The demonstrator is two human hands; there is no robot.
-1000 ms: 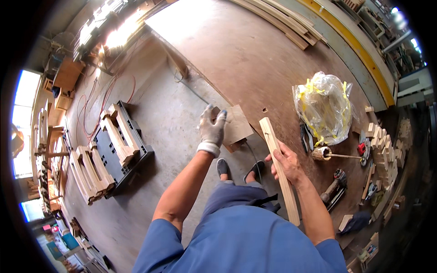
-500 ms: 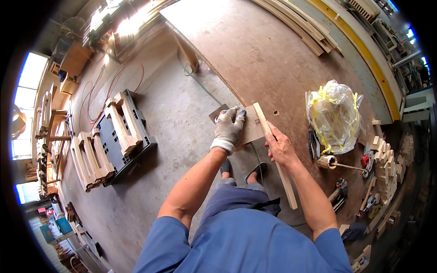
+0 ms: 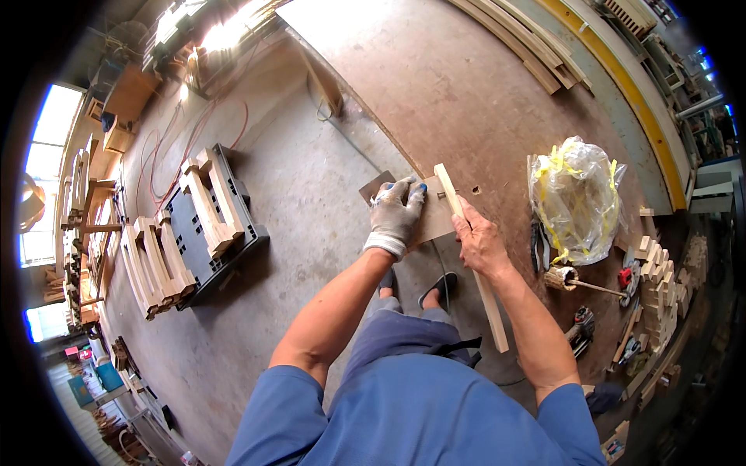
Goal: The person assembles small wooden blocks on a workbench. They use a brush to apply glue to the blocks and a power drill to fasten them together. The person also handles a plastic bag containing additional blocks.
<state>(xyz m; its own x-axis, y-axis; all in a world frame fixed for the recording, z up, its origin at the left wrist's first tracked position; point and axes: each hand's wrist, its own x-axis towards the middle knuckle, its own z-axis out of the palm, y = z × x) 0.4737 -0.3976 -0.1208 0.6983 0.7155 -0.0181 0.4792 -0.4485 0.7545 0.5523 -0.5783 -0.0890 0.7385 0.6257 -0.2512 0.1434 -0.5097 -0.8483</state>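
Observation:
My left hand (image 3: pixel 395 214), in a grey work glove with blue fingertips, presses flat on a small wooden board piece (image 3: pixel 431 221) lying at the edge of a large brown workbench (image 3: pixel 466 85). My bare right hand (image 3: pixel 480 242) grips a long pale wooden slat (image 3: pixel 471 264) that lies along the board's right side and runs back toward my body. The slat's far end touches the board beside my gloved fingers. My feet in dark sandals (image 3: pixel 437 289) show on the concrete floor below.
A clear plastic bag with yellow strips (image 3: pixel 575 198) sits to the right, with small wood blocks (image 3: pixel 660 287), a brush (image 3: pixel 563 279) and tools past it. On the left, wooden frames (image 3: pixel 210 202) rest on a dark pallet. Long planks (image 3: pixel 521 46) lie far back.
My gloved left hand has moved right from the floor side onto the board. The slat and my right hand have come up against the board's edge.

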